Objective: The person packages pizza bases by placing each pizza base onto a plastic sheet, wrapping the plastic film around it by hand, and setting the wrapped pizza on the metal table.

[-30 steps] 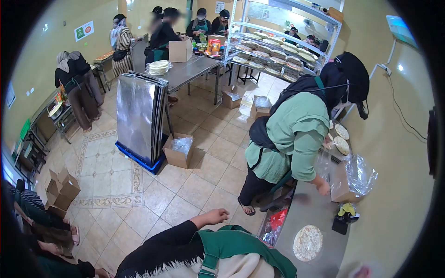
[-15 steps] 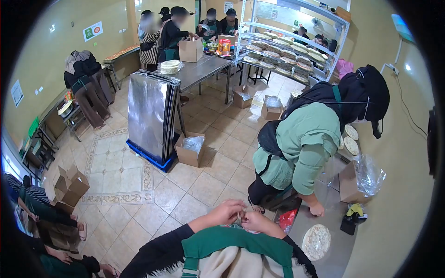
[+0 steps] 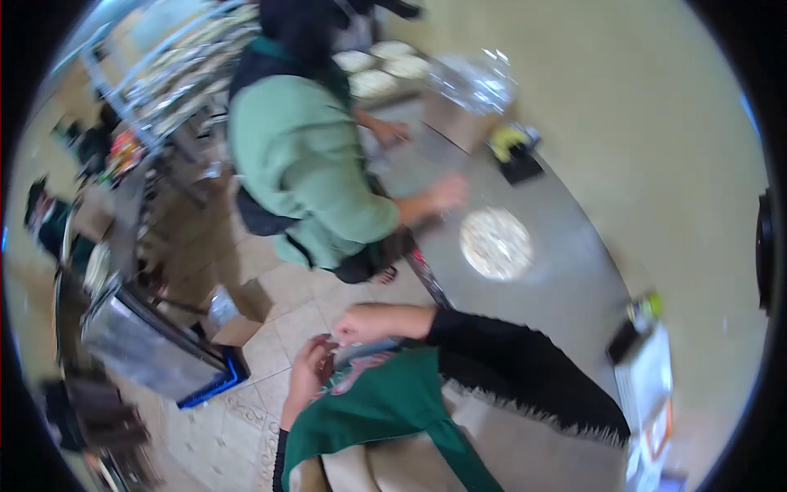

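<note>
My left hand [image 3: 308, 371] is in front of the green apron [image 3: 361, 402], its fingers bent and pressed together. Touching or nearly touching its fingertips, my right hand [image 3: 367, 323] is closed in a pinch. Anything between the fingers is too small and blurred to name. Ahead on the metal table [image 3: 557, 246] lies a round, pale flat item [image 3: 496, 243] that looks wrapped in clear film. A co-worker in a green top [image 3: 303, 156] leans over the table, one blurred hand [image 3: 447, 194] close to the round item.
A cardboard box [image 3: 451, 123] with clear plastic and a black-and-yellow object [image 3: 516, 152] stand along the table's wall side. More round items [image 3: 373, 84] lie at its far end. Metal sheets [image 3: 147, 336] on a blue base and an open box [image 3: 242, 316] stand left.
The view has swung right and tilted, bringing the table nearer the centre. My two hands came together between the earlier frames and remain together. The co-worker's near hand has lifted and blurred.
</note>
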The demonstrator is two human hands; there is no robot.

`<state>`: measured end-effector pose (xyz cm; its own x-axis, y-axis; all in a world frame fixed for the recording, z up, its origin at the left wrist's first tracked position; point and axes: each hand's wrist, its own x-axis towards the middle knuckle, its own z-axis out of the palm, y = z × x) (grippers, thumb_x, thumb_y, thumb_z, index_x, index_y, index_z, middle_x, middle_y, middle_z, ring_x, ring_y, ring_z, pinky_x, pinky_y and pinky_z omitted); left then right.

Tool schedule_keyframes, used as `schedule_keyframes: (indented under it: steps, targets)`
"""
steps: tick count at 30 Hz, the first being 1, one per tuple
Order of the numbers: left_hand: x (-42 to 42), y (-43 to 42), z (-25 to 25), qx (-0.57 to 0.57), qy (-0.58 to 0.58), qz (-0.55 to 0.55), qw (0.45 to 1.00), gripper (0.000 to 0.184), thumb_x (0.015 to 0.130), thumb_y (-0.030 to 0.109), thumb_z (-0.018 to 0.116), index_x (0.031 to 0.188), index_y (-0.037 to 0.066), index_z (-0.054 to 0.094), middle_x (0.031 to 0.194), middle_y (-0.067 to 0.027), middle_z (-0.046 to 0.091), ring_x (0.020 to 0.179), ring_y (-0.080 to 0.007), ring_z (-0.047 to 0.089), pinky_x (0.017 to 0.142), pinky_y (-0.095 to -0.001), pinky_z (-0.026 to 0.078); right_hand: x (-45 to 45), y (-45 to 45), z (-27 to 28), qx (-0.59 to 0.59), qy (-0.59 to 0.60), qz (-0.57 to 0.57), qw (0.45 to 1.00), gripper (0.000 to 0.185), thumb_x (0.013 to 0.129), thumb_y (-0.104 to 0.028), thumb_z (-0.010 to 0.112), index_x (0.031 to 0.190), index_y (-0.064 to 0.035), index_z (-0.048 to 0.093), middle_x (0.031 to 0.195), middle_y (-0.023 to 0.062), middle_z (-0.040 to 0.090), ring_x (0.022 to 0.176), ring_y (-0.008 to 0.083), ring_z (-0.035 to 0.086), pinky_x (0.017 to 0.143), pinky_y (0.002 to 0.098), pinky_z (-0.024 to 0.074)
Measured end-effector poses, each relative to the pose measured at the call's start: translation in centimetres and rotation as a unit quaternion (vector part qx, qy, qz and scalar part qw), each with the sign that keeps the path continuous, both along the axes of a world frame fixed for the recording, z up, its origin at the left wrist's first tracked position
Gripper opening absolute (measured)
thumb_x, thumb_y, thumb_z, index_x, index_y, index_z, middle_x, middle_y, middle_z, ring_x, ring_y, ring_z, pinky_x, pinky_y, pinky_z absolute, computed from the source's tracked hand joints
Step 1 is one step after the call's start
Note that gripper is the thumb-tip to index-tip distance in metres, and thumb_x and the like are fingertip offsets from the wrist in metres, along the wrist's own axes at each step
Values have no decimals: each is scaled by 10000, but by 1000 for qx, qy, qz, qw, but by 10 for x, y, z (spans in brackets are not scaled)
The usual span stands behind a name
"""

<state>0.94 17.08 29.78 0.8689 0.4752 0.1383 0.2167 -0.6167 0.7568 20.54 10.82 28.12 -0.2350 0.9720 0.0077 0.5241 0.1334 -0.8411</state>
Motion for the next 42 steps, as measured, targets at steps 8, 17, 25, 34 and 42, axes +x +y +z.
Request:
schedule_keyframes:
  steps: [8,17,25,34,42]
  targets:
    - [75,13,-11,231,76,-171,955,183,707,49,552,877,67,617,914,-121,602,775,-290,592,655,-381,478,38,-58,12,-15,8,-124,992,160,685,-184,627,754,-50,572,663,106,587,628,279,574,564,377,422]
    - [146,20,-25,113,120,-302,939,384,637,-81,437,962,31,606,949,-153,602,845,-315,589,744,-353,482,86,-152,0,-77,31,-286,955,190,677,-162,632,813,-44,572,699,113,587,607,243,570,555,352,434]
    - [176,12,-1,45,149,-307,939,455,628,-128,401,1039,-12,558,1062,-221,553,990,-341,539,861,-359,438,105,-243,-79,-9,462,-758,460,339,779,-180,595,1055,-17,484,830,83,553,718,192,556,616,323,478]
    - [178,18,12,25,293,-197,935,409,691,-88,410,1051,29,566,982,-222,585,906,-345,579,775,-361,467,154,-224,-98,54,659,-726,189,230,773,-196,565,939,-51,499,881,56,492,742,184,459,687,325,408]
    - [165,29,-15,74,292,-247,921,438,688,-55,481,1114,24,545,989,-194,606,664,-167,617,613,-270,479,170,-212,-93,0,579,-773,259,313,706,-204,638,963,-56,539,905,58,501,761,171,448,622,343,389]
